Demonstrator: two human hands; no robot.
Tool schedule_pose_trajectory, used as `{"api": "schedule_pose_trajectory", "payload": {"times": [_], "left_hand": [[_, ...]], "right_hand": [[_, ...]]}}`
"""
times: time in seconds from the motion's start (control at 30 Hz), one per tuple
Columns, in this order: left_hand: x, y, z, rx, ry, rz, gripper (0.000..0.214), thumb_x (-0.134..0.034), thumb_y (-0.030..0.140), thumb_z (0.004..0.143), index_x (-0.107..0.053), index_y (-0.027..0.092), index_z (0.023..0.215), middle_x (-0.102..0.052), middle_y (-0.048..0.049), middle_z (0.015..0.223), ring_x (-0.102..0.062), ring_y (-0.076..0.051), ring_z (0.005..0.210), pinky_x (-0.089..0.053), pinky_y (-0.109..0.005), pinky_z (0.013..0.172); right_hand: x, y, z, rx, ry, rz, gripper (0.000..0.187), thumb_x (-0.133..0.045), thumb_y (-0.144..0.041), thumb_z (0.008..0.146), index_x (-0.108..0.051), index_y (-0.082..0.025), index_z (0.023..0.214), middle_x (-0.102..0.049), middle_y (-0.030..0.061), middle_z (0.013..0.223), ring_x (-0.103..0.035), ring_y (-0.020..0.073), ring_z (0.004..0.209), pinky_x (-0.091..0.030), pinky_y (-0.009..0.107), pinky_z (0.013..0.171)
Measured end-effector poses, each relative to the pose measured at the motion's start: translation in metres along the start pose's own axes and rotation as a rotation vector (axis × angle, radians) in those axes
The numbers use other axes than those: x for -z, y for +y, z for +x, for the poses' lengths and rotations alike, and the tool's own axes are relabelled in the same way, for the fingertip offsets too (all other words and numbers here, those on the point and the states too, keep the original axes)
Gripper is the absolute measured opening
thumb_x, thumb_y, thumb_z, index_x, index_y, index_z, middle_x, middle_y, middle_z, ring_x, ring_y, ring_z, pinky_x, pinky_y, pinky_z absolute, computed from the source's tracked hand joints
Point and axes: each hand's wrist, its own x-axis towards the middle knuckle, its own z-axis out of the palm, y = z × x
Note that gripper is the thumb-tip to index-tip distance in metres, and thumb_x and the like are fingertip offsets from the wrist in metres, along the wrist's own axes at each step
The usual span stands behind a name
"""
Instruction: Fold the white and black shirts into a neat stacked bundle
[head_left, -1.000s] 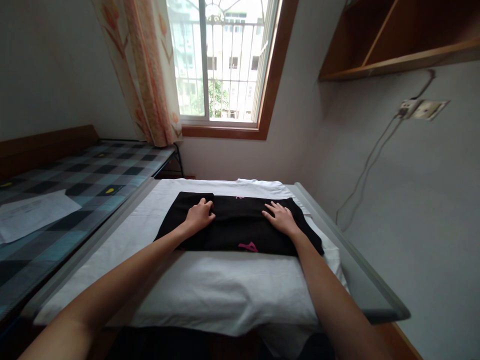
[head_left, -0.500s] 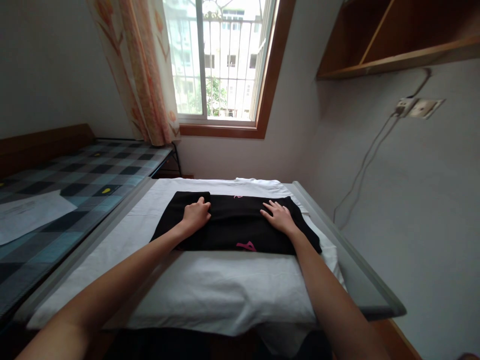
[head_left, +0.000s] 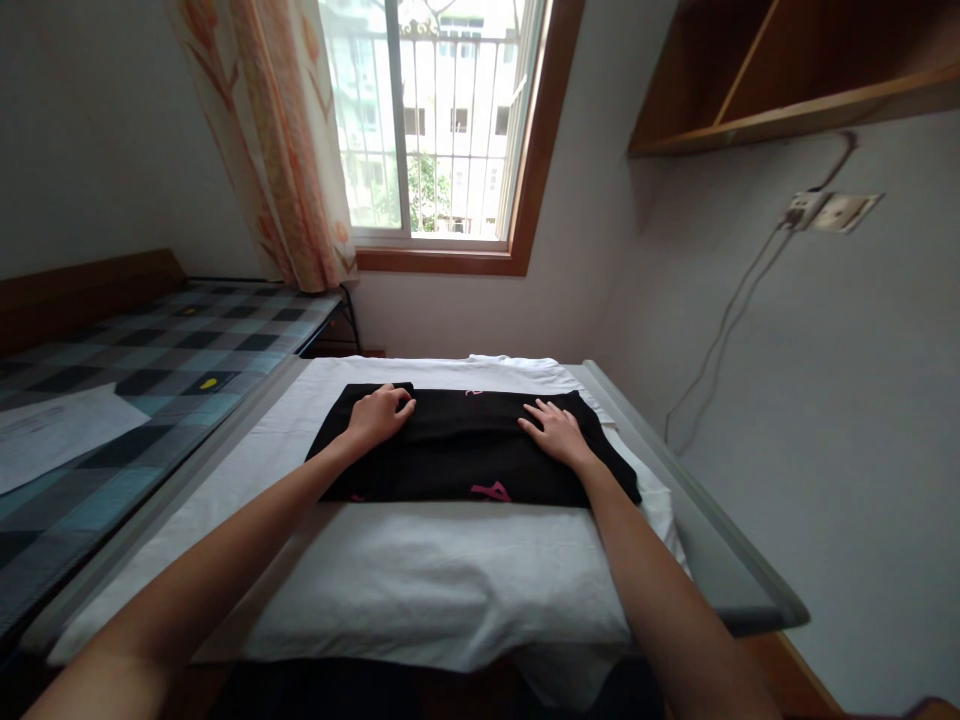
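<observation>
A folded black garment with pink markings lies flat on a white cloth. My left hand is at the garment's far left corner, beside a folded-over flap, its fingers bent in and the thumb close to them on the black fabric. What lies under the bent fingers is partly hidden. Toward the garment's right end, my right hand rests with its fingers spread and stretched out on the fabric, holding nothing.
The white cloth covers most of a grey-edged table. On the left stands a bed with a checked cover and sheets of paper. A curtain hangs beside the window. A wall shelf and a cable are at right.
My left hand has slid slightly left and away from me along the garment, and its fingers have bent closer together. My right hand stays in place on the fabric.
</observation>
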Motion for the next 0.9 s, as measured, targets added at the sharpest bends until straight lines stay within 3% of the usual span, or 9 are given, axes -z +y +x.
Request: {"api": "schedule_pose_trajectory", "payload": {"times": [0.13, 0.27, 0.4, 0.63, 0.73, 0.9], "left_hand": [[-0.007, -0.010, 0.009, -0.061, 0.078, -0.024, 0.048, -0.039, 0.053, 0.092, -0.062, 0.025, 0.123, -0.057, -0.0076, 0.131, -0.053, -0.024, 0.119, -0.036, -0.035, 0.101], [-0.026, -0.010, 0.012, -0.115, -0.076, -0.006, 0.059, -0.033, 0.060, 0.093, -0.046, 0.028, 0.140, -0.039, -0.0067, 0.151, -0.028, -0.026, 0.141, -0.020, -0.048, 0.112], [-0.034, -0.008, 0.010, -0.118, -0.159, 0.032, 0.061, -0.030, 0.058, 0.094, -0.038, 0.027, 0.145, -0.029, -0.0064, 0.156, -0.023, -0.026, 0.144, -0.019, -0.049, 0.112], [-0.027, 0.010, -0.015, -0.120, 0.052, 0.115, 0.057, -0.035, 0.052, 0.095, -0.043, 0.023, 0.142, -0.039, -0.0127, 0.149, -0.036, -0.029, 0.135, -0.022, -0.045, 0.112], [-0.029, 0.020, -0.035, -0.218, 0.056, 0.060, 0.058, -0.035, 0.055, 0.094, -0.046, 0.022, 0.140, -0.045, -0.0138, 0.143, -0.041, -0.027, 0.131, -0.024, -0.043, 0.112], [-0.039, 0.028, -0.052, -0.315, 0.035, -0.026, 0.057, -0.036, 0.057, 0.094, -0.046, 0.025, 0.140, -0.044, -0.0099, 0.145, -0.029, -0.026, 0.140, -0.010, -0.050, 0.117]], "right_hand": [[0.000, 0.000, 0.000, 0.002, 0.004, -0.009, 0.056, -0.035, -0.055, 0.096, -0.047, -0.024, 0.141, -0.037, 0.0092, 0.152, -0.030, 0.0273, 0.141, -0.021, 0.048, 0.113], [0.000, 0.000, 0.000, 0.001, 0.010, -0.009, 0.056, -0.035, -0.054, 0.095, -0.048, -0.024, 0.141, -0.037, 0.0093, 0.152, -0.030, 0.0272, 0.141, -0.022, 0.047, 0.113], [0.000, -0.001, -0.001, 0.001, 0.013, -0.014, 0.056, -0.036, -0.053, 0.095, -0.048, -0.024, 0.141, -0.037, 0.0091, 0.152, -0.030, 0.0273, 0.140, -0.022, 0.048, 0.113], [-0.001, -0.001, 0.000, -0.001, 0.013, -0.026, 0.055, -0.035, -0.053, 0.095, -0.048, -0.025, 0.141, -0.037, 0.0083, 0.152, -0.030, 0.0271, 0.141, -0.022, 0.048, 0.113], [-0.002, 0.000, 0.001, 0.002, 0.012, -0.029, 0.056, -0.034, -0.054, 0.095, -0.047, -0.025, 0.141, -0.037, 0.0082, 0.152, -0.030, 0.0270, 0.141, -0.022, 0.048, 0.113], [-0.002, 0.000, 0.001, 0.000, 0.004, -0.028, 0.056, -0.034, -0.054, 0.096, -0.047, -0.025, 0.141, -0.036, 0.0088, 0.152, -0.029, 0.0271, 0.141, -0.021, 0.047, 0.113]]}}
